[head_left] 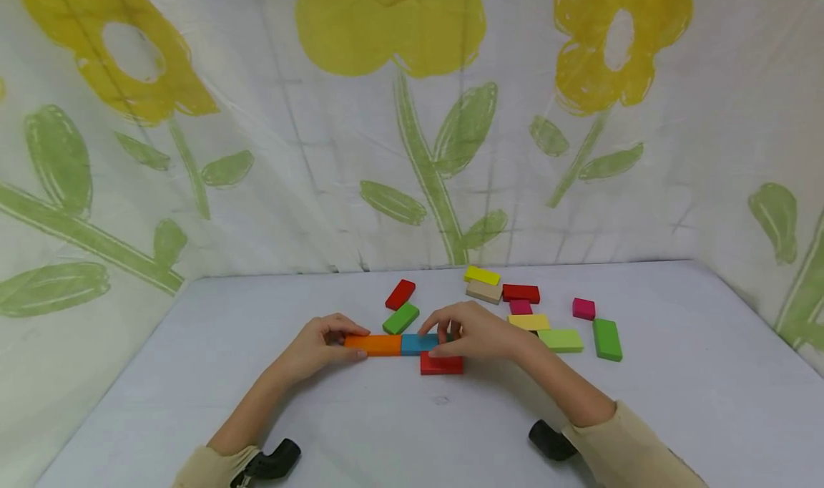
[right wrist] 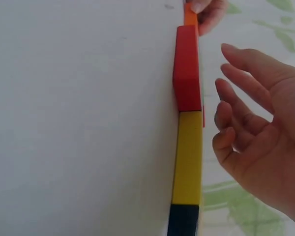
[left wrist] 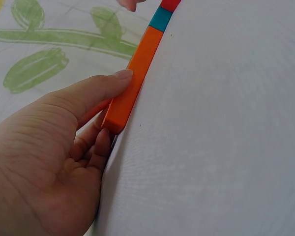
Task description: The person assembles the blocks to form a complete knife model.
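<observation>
My left hand (head_left: pixel 325 343) grips the left end of an orange block (head_left: pixel 381 345); in the left wrist view the thumb lies along the orange block (left wrist: pixel 130 91) with fingers curled at its end. A blue block (head_left: pixel 417 344) meets its right end. In front of the blue one sits a red block (head_left: pixel 441 366). My right hand (head_left: pixel 473 333) is over the blue and red blocks, overlapping both in the head view. In the right wrist view my right hand (right wrist: pixel 260 108) holds nothing, fingers loosely bent and apart from the red block (right wrist: pixel 188 64).
Behind the orange block lie a green block (head_left: pixel 401 318) and a red one (head_left: pixel 400 295). To the right are several more, including a yellow block (head_left: pixel 482 275), a light green block (head_left: pixel 560 341) and a magenta block (head_left: pixel 584 309). A flowered curtain (head_left: pixel 309 187) hangs behind the white table (head_left: pixel 360 431).
</observation>
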Motion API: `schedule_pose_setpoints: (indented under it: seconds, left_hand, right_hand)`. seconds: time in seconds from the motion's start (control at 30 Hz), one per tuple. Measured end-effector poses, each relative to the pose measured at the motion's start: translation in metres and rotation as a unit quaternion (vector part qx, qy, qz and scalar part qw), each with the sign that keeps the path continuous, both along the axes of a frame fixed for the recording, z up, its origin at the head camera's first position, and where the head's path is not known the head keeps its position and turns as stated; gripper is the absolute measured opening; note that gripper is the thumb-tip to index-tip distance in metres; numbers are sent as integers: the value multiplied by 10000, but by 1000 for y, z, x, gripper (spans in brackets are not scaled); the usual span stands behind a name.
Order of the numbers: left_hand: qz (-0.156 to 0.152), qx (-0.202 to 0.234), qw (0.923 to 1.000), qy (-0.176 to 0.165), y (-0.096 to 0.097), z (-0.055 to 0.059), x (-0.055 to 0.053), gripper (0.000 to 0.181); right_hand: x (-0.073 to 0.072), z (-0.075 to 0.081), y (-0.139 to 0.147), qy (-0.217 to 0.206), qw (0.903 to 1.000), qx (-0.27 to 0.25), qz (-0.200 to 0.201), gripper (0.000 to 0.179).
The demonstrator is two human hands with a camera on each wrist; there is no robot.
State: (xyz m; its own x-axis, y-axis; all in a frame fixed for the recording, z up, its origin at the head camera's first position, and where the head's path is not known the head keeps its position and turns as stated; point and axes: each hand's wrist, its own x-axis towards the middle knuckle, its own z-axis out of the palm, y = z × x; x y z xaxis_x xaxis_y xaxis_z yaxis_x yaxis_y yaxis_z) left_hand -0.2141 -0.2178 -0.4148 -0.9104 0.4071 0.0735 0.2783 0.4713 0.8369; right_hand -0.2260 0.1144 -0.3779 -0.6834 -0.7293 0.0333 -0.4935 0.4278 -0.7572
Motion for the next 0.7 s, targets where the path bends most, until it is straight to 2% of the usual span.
schedule_pose_setpoints:
  seconds: [0.37, 0.47, 0.7]
  left_hand:
    - [-62, 37, 10000, 6, 0, 0, 0, 27]
    - [-72, 25, 10000, 30, -1, 0, 0, 27]
    - [-45, 28, 10000, 39, 0, 0, 0, 27]
  right_hand:
    - [-28, 12, -33, 101, 9996, 196, -180, 29]
    - [-35, 10, -42, 145, 9994, 287, -146, 30]
    - [-46, 2, -54, -51, 9990, 420, -139, 29]
